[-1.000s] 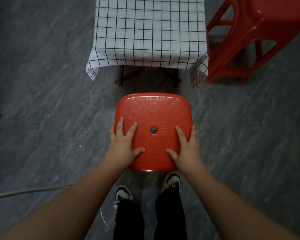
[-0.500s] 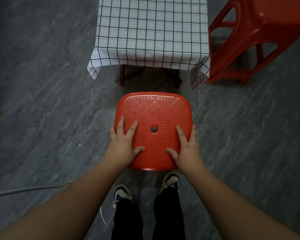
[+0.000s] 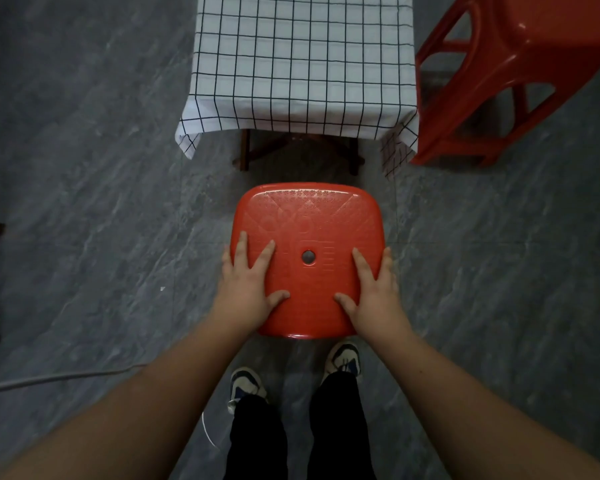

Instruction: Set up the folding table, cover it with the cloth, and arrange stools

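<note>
Left hand (image 3: 248, 284) lies flat on left part of seat of red stool (image 3: 309, 233), fingers spread, outer fingers over the rim, thumb pointing inward. Stool stands on grey floor (image 3: 84, 202) just before the cloth (image 3: 302, 64)-covered table, near edge facing its hanging hem. Moulded plastic: likely light, stiff, textured top so palms should not slip; best held at both side rims. Right hand (image 3: 373, 292) mirrors left on right part of seat. Hands apart, pressed open on seat, not clamped. Both arms extended forward and down. Second red stool (image 3: 482, 81) stands at table's right side
</note>
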